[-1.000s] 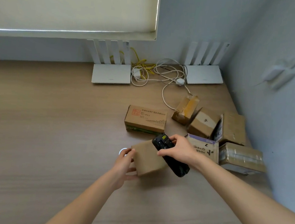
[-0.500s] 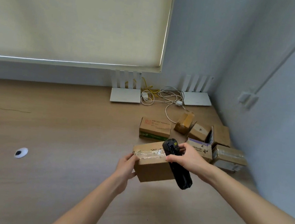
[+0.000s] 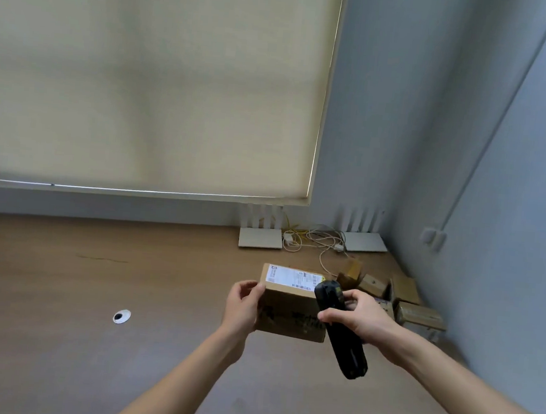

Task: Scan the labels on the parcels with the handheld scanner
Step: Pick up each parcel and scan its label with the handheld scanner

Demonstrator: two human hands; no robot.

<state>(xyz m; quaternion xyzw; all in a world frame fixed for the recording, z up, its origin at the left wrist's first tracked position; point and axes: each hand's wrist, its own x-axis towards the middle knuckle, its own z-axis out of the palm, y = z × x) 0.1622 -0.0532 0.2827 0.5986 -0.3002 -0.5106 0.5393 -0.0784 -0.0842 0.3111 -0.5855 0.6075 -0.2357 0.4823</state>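
My left hand (image 3: 242, 305) grips the left end of a brown cardboard parcel (image 3: 285, 313), held up above the wooden desk (image 3: 60, 287). A white shipping label (image 3: 288, 276) lies on the parcel's top face. My right hand (image 3: 359, 315) holds a black handheld scanner (image 3: 341, 331) against the parcel's right end, its head up by the label. Several more brown parcels (image 3: 402, 292) sit in a pile in the right corner, partly hidden behind my right hand.
Two white routers (image 3: 260, 237) (image 3: 364, 241) with tangled cables (image 3: 315, 240) stand against the back wall. A round grommet (image 3: 121, 316) sits in the desk to the left. A blind covers the window; a grey wall closes the right side.
The parcel has been lifted and turned, so its white label now faces up. The scanner stayed at its right end. The camera has tilted upward.
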